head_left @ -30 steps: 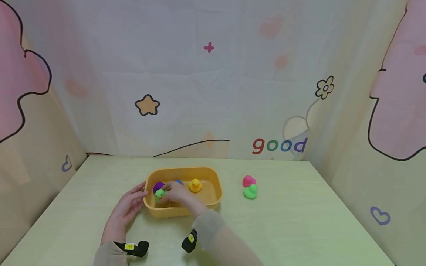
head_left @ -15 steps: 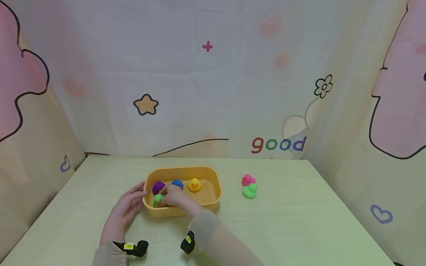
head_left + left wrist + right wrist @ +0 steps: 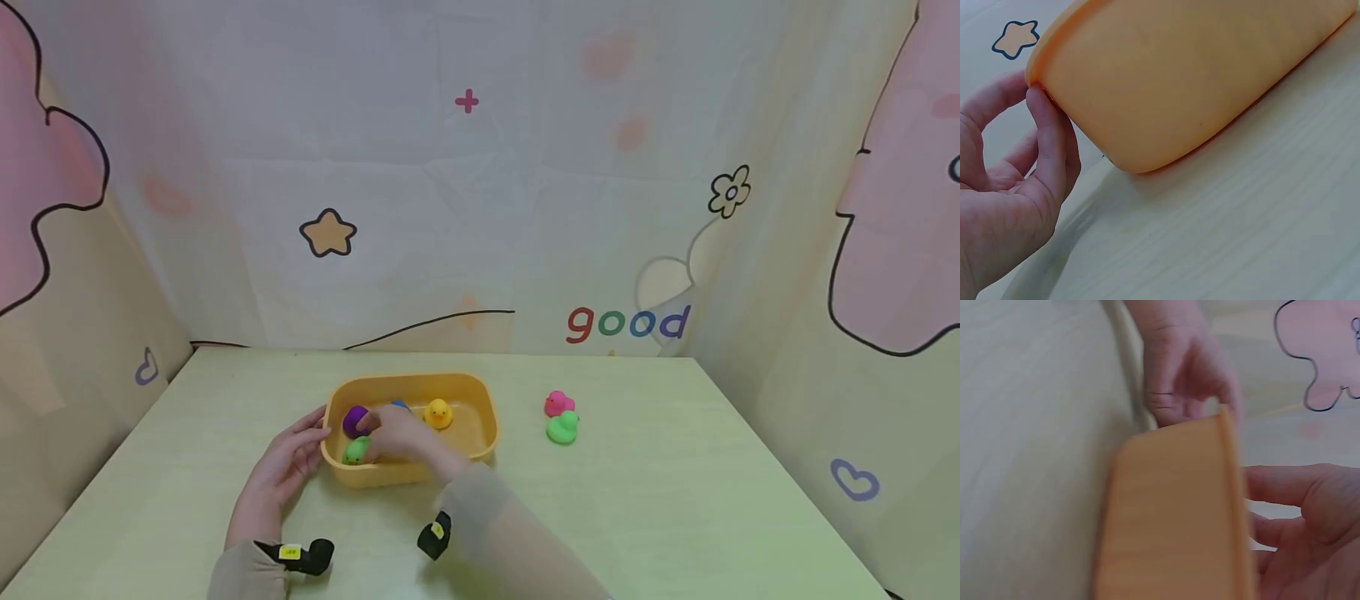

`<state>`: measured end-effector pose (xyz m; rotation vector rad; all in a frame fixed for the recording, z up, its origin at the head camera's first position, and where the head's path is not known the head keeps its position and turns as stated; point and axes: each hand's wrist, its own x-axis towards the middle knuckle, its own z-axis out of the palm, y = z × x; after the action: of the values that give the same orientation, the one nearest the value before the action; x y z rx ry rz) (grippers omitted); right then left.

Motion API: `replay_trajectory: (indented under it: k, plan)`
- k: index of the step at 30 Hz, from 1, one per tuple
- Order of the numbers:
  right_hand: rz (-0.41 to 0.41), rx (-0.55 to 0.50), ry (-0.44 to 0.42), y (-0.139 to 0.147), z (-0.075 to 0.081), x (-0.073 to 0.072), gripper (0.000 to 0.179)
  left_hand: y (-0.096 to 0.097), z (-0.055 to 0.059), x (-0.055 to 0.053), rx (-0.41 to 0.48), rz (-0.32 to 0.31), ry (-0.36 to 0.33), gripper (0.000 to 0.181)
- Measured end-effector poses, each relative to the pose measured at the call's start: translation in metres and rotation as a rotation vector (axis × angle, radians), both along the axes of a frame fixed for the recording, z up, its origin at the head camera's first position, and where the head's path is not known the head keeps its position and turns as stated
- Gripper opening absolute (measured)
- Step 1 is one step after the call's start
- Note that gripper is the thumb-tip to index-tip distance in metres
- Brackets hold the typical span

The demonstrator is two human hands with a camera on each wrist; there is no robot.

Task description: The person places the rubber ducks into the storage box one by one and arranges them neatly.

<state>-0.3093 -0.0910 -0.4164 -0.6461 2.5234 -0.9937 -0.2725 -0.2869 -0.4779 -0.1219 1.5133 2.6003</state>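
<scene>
A yellow-orange plastic tub (image 3: 386, 477) stands on the table. My left hand (image 3: 288, 462) holds its left end, thumb and fingertips at the rim in the left wrist view. Inside the tub my right hand (image 3: 405, 433) hovers with loosely spread fingers, beside a light green rubber duck (image 3: 356, 452) in the near left corner. A purple toy (image 3: 354, 422) lies behind that duck, close to the right fingertips. A blue toy (image 3: 401, 405) is mostly hidden behind the right hand. Farther right in the tub sits a yellow rubber duck (image 3: 438, 414).
Right of the tub, a pink duck (image 3: 558, 404) and another green duck (image 3: 562, 428) stand close together on the pale table (image 3: 675, 500). A printed cloth backdrop (image 3: 405, 167) rises behind the table and along both sides.
My right hand has set the green duck down in the tub's near left corner and released it, then drawn slightly up and right. My left hand has stayed at the rim.
</scene>
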Motion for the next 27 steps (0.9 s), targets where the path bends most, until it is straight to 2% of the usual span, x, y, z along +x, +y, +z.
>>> replay_trajectory:
  k: [7, 11, 17, 22, 27]
  plan:
    - [0.127, -0.048, 0.070, 0.031, 0.040, 0.007, 0.033, -0.002, 0.000, -0.001, 0.013, 0.002, -0.006, 0.036]
    - [0.161, -0.103, 0.151, 0.052, 0.053, 0.011, 0.026, -0.002, -0.002, -0.002, 0.000, 0.008, -0.015, 0.036]
    - [0.148, -0.173, 0.325, 0.090, 0.057, 0.007, 0.021, -0.001, -0.005, -0.003, 0.002, -0.008, 0.006, 0.037]
    - [0.093, -0.182, 0.404, 0.126, 0.054, -0.009, 0.020, 0.000, -0.005, -0.003, 0.025, -0.008, 0.003, 0.037]
    - [-0.006, -0.231, 0.445, 0.165, 0.050, -0.024, 0.023, 0.000, -0.003, -0.001, 0.010, -0.001, 0.001, 0.037]
